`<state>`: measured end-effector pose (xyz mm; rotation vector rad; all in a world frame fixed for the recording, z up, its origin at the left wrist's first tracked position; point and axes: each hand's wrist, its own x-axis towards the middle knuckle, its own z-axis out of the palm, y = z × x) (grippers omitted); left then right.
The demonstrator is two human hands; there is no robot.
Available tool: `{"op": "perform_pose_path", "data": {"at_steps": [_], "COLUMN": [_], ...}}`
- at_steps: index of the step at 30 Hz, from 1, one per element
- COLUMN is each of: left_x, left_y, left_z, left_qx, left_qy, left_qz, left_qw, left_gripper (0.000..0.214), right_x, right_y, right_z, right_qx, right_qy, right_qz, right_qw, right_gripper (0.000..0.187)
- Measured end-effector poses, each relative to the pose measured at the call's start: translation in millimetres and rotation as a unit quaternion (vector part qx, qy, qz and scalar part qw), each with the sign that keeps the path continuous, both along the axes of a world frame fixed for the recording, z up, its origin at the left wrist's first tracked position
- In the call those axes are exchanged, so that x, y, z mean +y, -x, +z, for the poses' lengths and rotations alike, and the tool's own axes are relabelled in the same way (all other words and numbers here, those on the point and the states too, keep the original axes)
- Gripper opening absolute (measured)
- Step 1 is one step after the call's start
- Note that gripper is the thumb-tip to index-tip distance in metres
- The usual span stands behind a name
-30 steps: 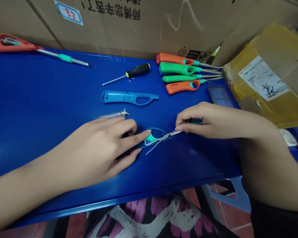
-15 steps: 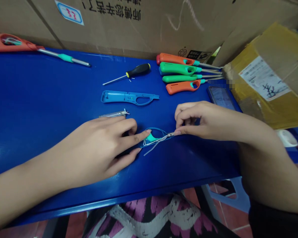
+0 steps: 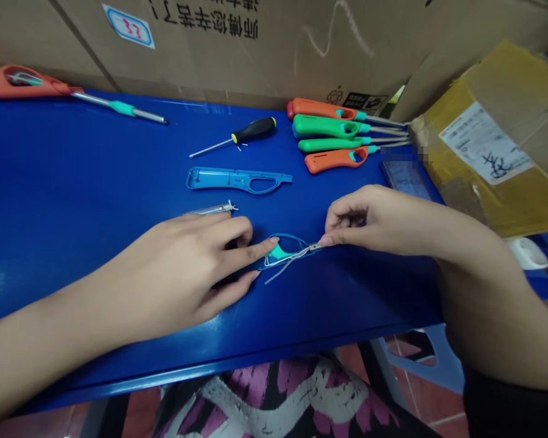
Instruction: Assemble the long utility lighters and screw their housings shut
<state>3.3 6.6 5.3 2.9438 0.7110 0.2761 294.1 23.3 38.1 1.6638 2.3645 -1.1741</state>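
Observation:
My left hand [image 3: 196, 267] lies over a blue lighter shell half [image 3: 288, 236] and holds it against the table. Its index fingertip presses by the teal trigger [image 3: 278, 252], and the thumb is at the near edge. The shell's rear part is hidden under the hand. White wires and a thin clear tube [image 3: 278, 274] run across the shell to a small metal nozzle [image 3: 314, 247] at its front end. My right hand [image 3: 358, 219] pinches that end between thumb and index finger. The other blue shell half [image 3: 231, 180] lies farther back, inner side up, with a clear fuel tank [image 3: 212, 210] just beyond my left hand.
A screwdriver [image 3: 251, 132] lies near tiny screws. Several orange and green lighters [image 3: 331, 126] rest beside a phone [image 3: 406, 177] and a taped yellow box [image 3: 497, 146]. An orange lighter [image 3: 27, 82] is at far left. Cardboard [image 3: 237, 67] walls the table's back.
My right hand has shifted very slightly, its curled fingers moving a little to the right, still pinching the nozzle end. My left hand and the shell stay in place.

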Motion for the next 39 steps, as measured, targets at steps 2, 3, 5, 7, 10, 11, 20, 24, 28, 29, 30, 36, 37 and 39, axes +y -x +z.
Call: {"op": "perform_pose_path", "data": {"at_steps": [2, 3, 5, 7, 10, 11, 20, 24, 28, 29, 30, 36, 37, 39], "left_x": [0.4, 0.4, 0.2, 0.0, -0.1, 0.1, -0.1, -1.1, -2.5, -2.7, -2.9, -2.8, -2.6, -2.1], "left_y": [-0.2, -0.2, 0.1, 0.3, 0.3, 0.2, 1.2, 2.0, 1.4, 1.3, 1.2, 2.1, 2.3, 2.2], "left_z": [0.0, -0.1, -0.1, -0.2, -0.3, -0.4, -1.7, -2.3, -0.9, -0.4, -0.1, -0.4, -0.6, -1.2], "left_qx": [0.003, 0.004, 0.006, 0.006, 0.002, 0.001, -0.003, -0.001, 0.0, 0.001, 0.0, -0.019, -0.023, -0.031], "left_qy": [0.002, 0.004, 0.01, 0.013, 0.013, 0.013, 0.018, 0.012, 0.004, 0.005, 0.008, 0.023, 0.026, 0.032], "left_qz": [0.001, 0.002, 0.003, 0.003, 0.004, 0.004, 0.008, 0.01, 0.014, 0.015, 0.017, 0.025, 0.026, 0.027], "left_qw": [1.0, 1.0, 1.0, 1.0, 1.0, 1.0, 1.0, 1.0, 1.0, 1.0, 1.0, 0.999, 0.999, 0.999], "left_gripper": [0.042, 0.042, 0.042, 0.042, 0.042, 0.042, 0.043, 0.043, 0.042, 0.042, 0.042, 0.039, 0.039, 0.039], "right_x": [-1.1, -1.8, -3.0, -3.8, -4.0, -3.8, -2.9, -6.2, -15.2, -18.0, -20.8, -25.3, -23.8, -20.0], "right_y": [0.2, 0.4, 0.6, 0.3, -0.3, -0.1, 11.0, 15.6, 21.8, 23.7, 25.7, 34.9, 35.2, 34.6], "right_z": [-0.1, -0.2, 0.0, 1.0, 2.1, 1.9, -12.9, -10.4, -2.3, -0.3, 1.4, 6.5, 6.3, 4.7], "right_qx": [-0.009, -0.014, -0.024, -0.028, -0.015, -0.004, 0.053, 0.031, 0.003, -0.01, -0.028, -0.107, -0.1, -0.08], "right_qy": [-0.012, -0.024, -0.055, -0.087, -0.107, -0.107, -0.096, -0.093, -0.112, -0.122, -0.137, -0.182, -0.175, -0.164], "right_qz": [0.0, 0.002, 0.018, 0.047, 0.087, 0.091, 0.036, 0.032, 0.066, 0.078, 0.089, 0.133, 0.134, 0.128], "right_qw": [1.0, 1.0, 0.998, 0.995, 0.99, 0.99, 0.993, 0.995, 0.992, 0.989, 0.986, 0.968, 0.97, 0.975], "right_gripper": [0.03, 0.029, 0.028, 0.027, 0.023, 0.02, 0.023, 0.02, 0.014, 0.014, 0.015, 0.016, 0.015, 0.015]}}
